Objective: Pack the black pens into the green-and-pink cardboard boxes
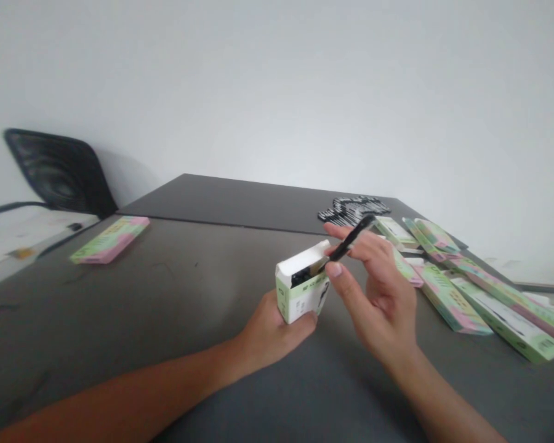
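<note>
Head view: two bare hands come close together over a dark, matte table (203,277).
Left hand (277,335): wrapped round the lower part of an open carton (305,303).
Right hand (383,289): pinching a slim black pen (357,234) between thumb and fingers, its lower end at the carton's opening.
Forearms: left slants in from lower left, right from lower right.
Carton: white-and-green card, tilted, dark contents inside.
Right side: flat, printed pastel boxes (452,298), overlapping.
</note>
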Action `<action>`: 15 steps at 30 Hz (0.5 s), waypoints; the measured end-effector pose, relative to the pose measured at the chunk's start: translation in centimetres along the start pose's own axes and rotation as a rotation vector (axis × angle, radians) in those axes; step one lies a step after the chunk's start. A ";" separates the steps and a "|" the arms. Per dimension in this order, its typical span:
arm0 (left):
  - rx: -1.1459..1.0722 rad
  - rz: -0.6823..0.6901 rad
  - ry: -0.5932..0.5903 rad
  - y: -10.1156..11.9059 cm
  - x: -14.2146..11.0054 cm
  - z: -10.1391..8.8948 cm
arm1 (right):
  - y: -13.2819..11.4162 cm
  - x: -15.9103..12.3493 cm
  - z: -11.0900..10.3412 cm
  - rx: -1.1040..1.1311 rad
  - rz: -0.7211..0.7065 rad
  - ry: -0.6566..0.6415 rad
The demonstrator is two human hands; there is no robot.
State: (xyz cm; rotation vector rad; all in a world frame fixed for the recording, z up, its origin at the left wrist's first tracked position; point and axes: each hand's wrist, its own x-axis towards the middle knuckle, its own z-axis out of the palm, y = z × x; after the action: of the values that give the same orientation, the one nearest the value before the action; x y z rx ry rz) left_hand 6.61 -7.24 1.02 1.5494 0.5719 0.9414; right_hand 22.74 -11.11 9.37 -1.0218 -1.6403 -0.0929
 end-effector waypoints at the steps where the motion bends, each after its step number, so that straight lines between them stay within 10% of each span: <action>1: -0.008 0.002 0.006 -0.1 0.0 0.0 | 0.2 0.0 0.1 -0.019 -0.004 0.001; 15: -0.003 0.000 0.014 -0.3 0.1 0.0 | 2.7 0.1 0.3 -0.220 -0.210 0.069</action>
State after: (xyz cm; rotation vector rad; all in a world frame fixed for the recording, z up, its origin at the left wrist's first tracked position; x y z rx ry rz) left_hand 6.65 -7.10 0.72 1.5414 0.5805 0.9538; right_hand 24.26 -9.18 8.19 -0.9955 -1.6955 -0.4527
